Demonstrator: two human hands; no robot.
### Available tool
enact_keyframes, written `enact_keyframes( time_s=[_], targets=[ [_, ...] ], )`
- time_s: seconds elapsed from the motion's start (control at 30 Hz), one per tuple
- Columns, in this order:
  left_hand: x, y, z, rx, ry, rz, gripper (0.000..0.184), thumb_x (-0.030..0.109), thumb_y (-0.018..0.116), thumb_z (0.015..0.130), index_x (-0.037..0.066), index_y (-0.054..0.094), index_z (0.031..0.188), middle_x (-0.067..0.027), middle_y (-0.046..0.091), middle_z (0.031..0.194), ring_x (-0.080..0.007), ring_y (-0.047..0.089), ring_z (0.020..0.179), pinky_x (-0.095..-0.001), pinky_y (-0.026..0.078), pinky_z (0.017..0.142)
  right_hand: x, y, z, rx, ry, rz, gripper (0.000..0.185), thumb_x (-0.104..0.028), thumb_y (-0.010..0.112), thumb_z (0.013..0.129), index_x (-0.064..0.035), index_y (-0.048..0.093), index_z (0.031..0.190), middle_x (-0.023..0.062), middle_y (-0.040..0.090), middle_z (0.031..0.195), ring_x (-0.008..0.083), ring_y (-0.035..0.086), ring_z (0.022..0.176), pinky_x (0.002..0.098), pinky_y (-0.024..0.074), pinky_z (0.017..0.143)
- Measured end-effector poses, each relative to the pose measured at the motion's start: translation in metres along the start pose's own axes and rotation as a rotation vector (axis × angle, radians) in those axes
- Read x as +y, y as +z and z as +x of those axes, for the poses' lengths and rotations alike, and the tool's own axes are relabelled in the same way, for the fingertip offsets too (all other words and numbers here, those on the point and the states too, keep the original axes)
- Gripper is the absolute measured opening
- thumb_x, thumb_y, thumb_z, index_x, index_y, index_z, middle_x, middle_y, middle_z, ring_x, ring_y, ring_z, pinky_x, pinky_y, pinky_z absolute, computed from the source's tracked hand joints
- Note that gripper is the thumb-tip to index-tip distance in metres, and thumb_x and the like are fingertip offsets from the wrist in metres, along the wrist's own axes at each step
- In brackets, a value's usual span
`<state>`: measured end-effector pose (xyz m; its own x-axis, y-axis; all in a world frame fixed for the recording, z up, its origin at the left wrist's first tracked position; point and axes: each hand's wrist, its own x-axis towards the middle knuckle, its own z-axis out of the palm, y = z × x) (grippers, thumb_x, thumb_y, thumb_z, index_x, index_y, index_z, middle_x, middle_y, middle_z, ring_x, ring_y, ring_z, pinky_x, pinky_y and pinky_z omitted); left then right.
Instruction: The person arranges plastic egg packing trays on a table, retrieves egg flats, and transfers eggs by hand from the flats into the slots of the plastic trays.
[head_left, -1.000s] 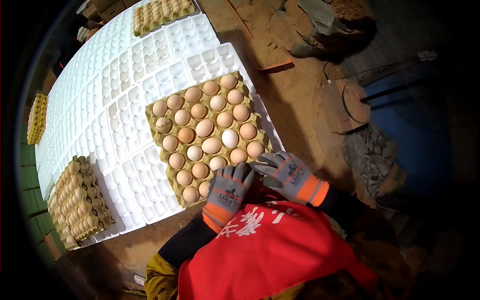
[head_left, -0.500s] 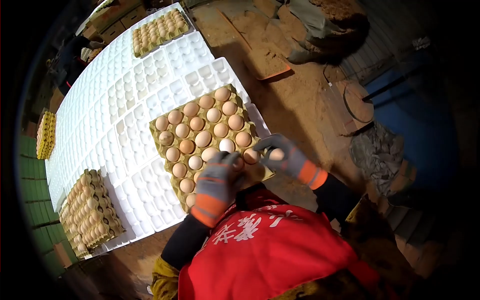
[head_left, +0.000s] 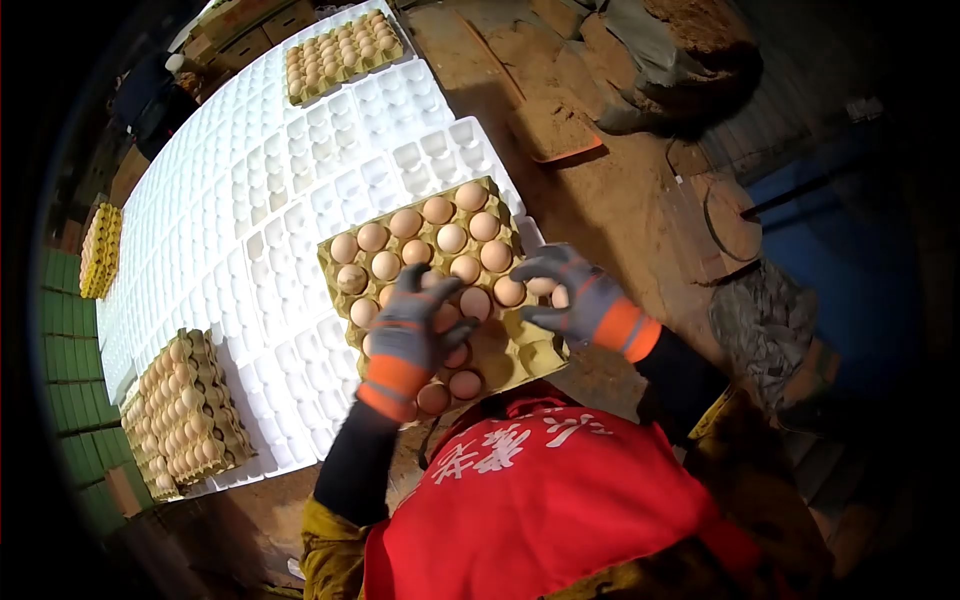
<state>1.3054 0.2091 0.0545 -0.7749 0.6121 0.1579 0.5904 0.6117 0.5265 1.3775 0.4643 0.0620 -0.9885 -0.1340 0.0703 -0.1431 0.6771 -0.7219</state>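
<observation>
A pulp egg tray (head_left: 540,350) with many brown eggs lies on white moulded trays in front of me; several of its cups at the near right are bare. My left hand (head_left: 415,320), in a grey and orange glove, curves over the middle of the tray, its fingers spread around eggs; whether it grips one is hidden. At the right edge of the tray, my right hand (head_left: 580,300) is curled round eggs (head_left: 545,288) between its fingers and palm. Two eggs (head_left: 448,390) sit near the tray's front edge.
White moulded trays (head_left: 270,300) cover the table. Stacked egg trays (head_left: 185,415) stand at the near left, yellow ones (head_left: 101,250) at the far left, another egg tray (head_left: 340,58) at the back. A person (head_left: 150,100) is at the upper left. An orange-edged shovel (head_left: 570,145) lies on the ground.
Both hands rose from the tray's near edge. My right hand has taken hold of eggs, and my left hand moved left over the tray. Cups at the near right were emptied.
</observation>
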Motion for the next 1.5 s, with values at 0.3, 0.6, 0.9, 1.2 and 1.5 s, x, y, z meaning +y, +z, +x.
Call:
enact_keyframes(
  time_s=[0.3, 0.6, 0.9, 1.2, 1.5],
  targets=[
    [0.021, 0.053, 0.022, -0.224, -0.047, 0.462, 0.021, 0.021, 0.059, 0.089, 0.02, 0.066, 0.109, -0.0124, 0.051, 0.126, -0.0325, 0.061, 0.089, -0.0411, 0.056, 0.062, -0.027, 0.012, 0.039, -0.408, 0.114, -0.844, 0.048, -0.037, 0.074, 0.079, -0.0225, 0.063, 0.123, 0.0134, 0.051, 0.135, 0.0301, 0.057, 0.095, 0.0427, 0.0523, 0.076],
    [-0.03, -0.048, 0.032, -0.215, -0.219, -0.699, 0.046, 0.024, 0.079, 0.082, 0.01, 0.067, 0.124, -0.0115, 0.063, 0.117, -0.0244, 0.063, 0.102, -0.0336, 0.051, 0.089, 0.013, -0.052, 0.084, -0.376, 0.585, 0.78, 0.046, -0.018, 0.081, 0.083, -0.0039, 0.064, 0.123, 0.0036, 0.065, 0.103, 0.0122, 0.059, 0.093, 0.0284, 0.0507, 0.08],
    [-0.243, -0.049, 0.219, 0.342, -0.39, -0.239, 0.038, 0.037, 0.077, 0.083, 0.008, 0.072, 0.107, -0.0115, 0.065, 0.101, -0.0266, 0.064, 0.092, -0.0356, 0.051, 0.083, 0.09, 0.049, 0.372, 0.073, -0.032, 0.128, 0.046, -0.04, 0.084, 0.073, -0.0123, 0.071, 0.109, 0.0131, 0.067, 0.11, 0.029, 0.066, 0.101, 0.0383, 0.0527, 0.088],
    [-0.318, -0.008, 0.276, 0.081, -0.406, 0.464, 0.034, 0.041, 0.064, 0.093, 0.017, 0.069, 0.117, -0.0172, 0.064, 0.109, -0.0367, 0.067, 0.095, -0.0461, 0.053, 0.079, 0.129, 0.105, 0.456, 0.145, 0.02, -0.178, 0.038, -0.04, 0.064, 0.085, -0.0208, 0.073, 0.117, 0.0114, 0.063, 0.128, 0.0333, 0.062, 0.113, 0.0417, 0.0502, 0.096],
    [-0.402, 0.007, 0.238, 0.495, -0.149, 0.336, 0.039, 0.009, 0.057, 0.094, 0.022, 0.065, 0.13, -0.0072, 0.063, 0.131, -0.0284, 0.061, 0.112, -0.0368, 0.041, 0.105, 0.199, 0.095, 0.464, 0.409, -0.321, -0.038, 0.034, -0.01, 0.062, 0.092, -0.0141, 0.066, 0.126, 0.0129, 0.063, 0.127, 0.0315, 0.059, 0.115, 0.0402, 0.0462, 0.101]
  ],
)
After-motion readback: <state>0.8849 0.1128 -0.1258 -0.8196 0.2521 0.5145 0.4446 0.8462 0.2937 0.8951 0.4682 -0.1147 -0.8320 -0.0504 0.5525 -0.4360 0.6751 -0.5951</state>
